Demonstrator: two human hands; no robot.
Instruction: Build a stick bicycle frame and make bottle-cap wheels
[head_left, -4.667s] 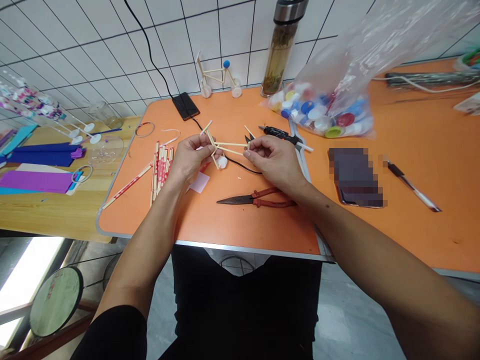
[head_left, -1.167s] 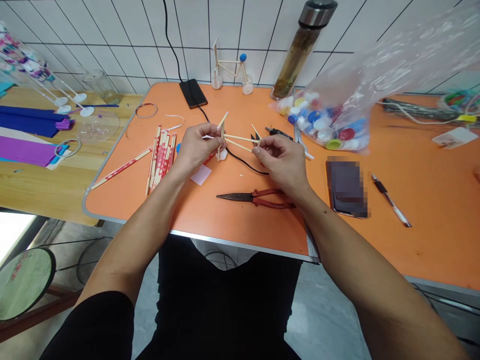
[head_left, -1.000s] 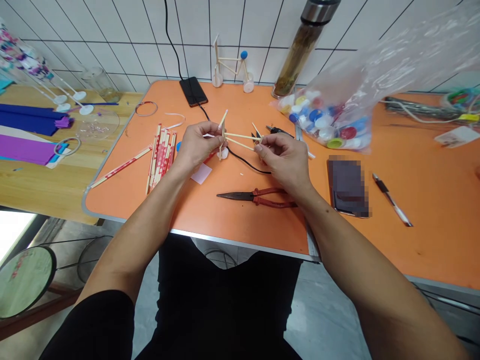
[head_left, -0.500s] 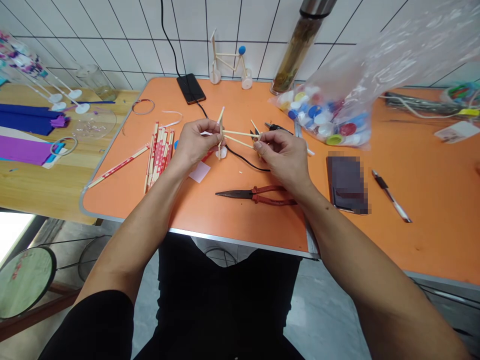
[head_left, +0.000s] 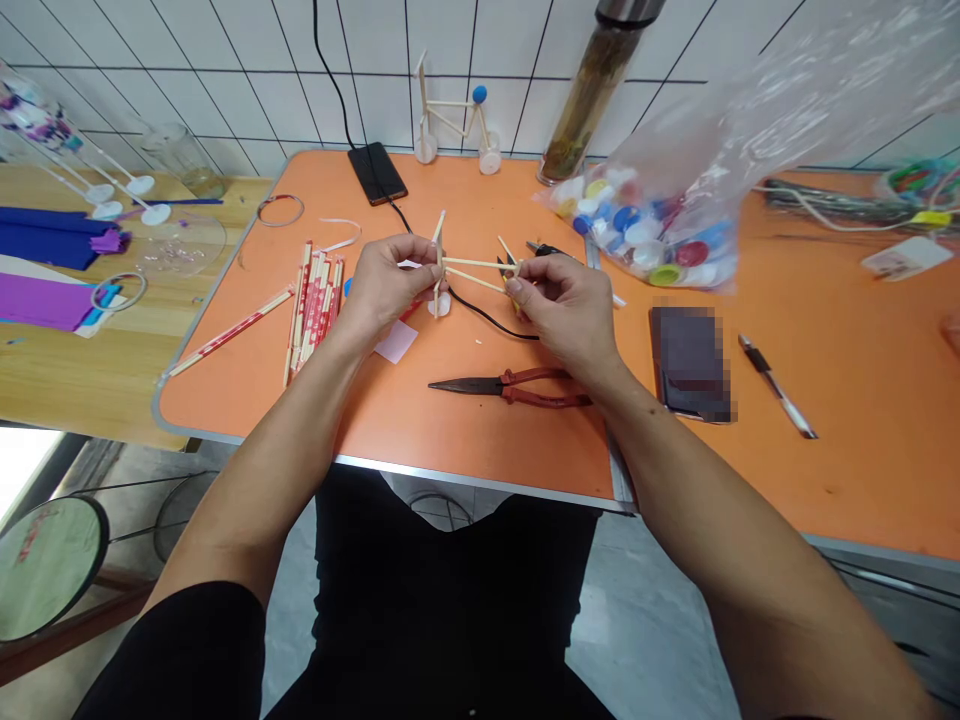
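Note:
A small frame of thin wooden sticks [head_left: 466,270] hangs just above the orange table [head_left: 480,420], with a white cap [head_left: 439,303] at its lower left end. My left hand [head_left: 382,288] pinches the frame's left upright stick. My right hand [head_left: 564,305] pinches the right ends of the two crossing sticks. Both hands are closed on the frame. A finished stick bicycle model [head_left: 452,125] with a blue top stands against the tiled wall behind.
Red-handled pliers [head_left: 510,386] lie in front of my hands. Wrapped chopsticks [head_left: 313,306] lie to the left, a bag of bottle caps [head_left: 652,235] and a glue gun [head_left: 551,251] to the right. A phone [head_left: 380,173] with cable, a flask [head_left: 581,95], a dark case [head_left: 690,362] and a pen [head_left: 776,386] are also there.
Both hands kept their hold on the stick frame. The frame has turned slightly, its left stick more upright than several seconds ago. The view has shifted a little.

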